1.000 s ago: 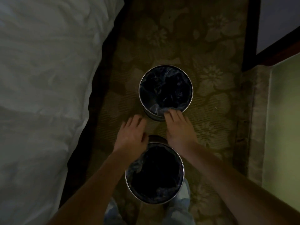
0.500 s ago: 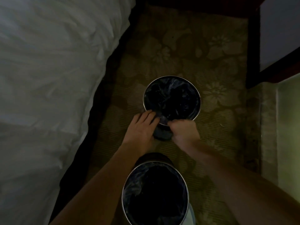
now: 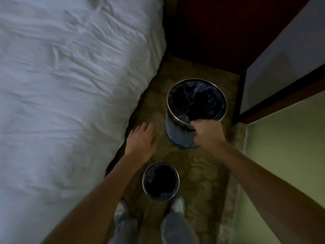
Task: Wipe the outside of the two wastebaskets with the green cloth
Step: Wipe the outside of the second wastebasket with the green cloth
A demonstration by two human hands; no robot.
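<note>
Two round dark wastebaskets with metal rims and black liners are in view. The far wastebasket [image 3: 177,131] hangs tilted above the carpet, and my right hand [image 3: 206,132] grips its near rim. The near wastebasket [image 3: 161,181] stands upright on the carpet between my feet. My left hand [image 3: 141,140] hovers with relaxed fingers to the left of the lifted basket, touching nothing. No green cloth shows anywhere.
A bed with a white duvet [image 3: 70,85] fills the left side. Dark wooden furniture [image 3: 211,32] closes the far end, and a pale green wall [image 3: 281,155] runs along the right. Patterned carpet [image 3: 202,173] forms a narrow aisle. My shoes [image 3: 176,206] flank the near basket.
My right hand has taken the far basket's rim and lifted it off the floor. My left hand let go and moved left. The view rose away from the floor.
</note>
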